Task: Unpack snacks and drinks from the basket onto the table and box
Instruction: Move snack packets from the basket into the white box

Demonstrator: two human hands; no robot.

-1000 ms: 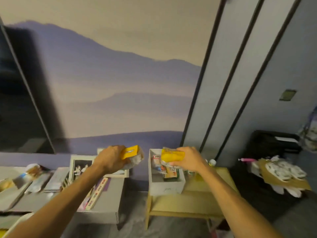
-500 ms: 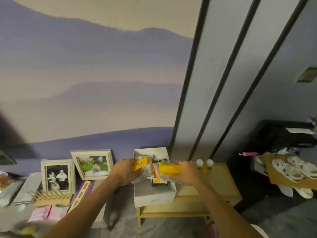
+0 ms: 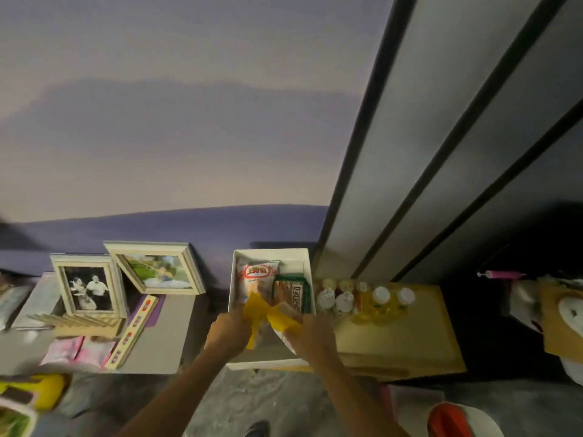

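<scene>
At far left we see a grey box bearing two picture frames and some pink packets. A blurred yellow object lies below it; we cannot tell whether this is the basket.

At centre, the left hand grips the left yellow packet, fingers curled round its lower end. Just beside it, the right hand grips the right yellow packet in the same manner. Both packets are held over the near part of the white box, which rests on the left end of the low table. We cannot tell whether they touch its floor. Farther back in the box lie a red-and-white packet and a green packet.

To the right, a cluster of small bottles stands on the table, beside the box.

We judge the unpacking well advanced: snacks are boxed and drinks are set out. The two held packets are not yet released. How much remains in the basket we cannot say.
</scene>
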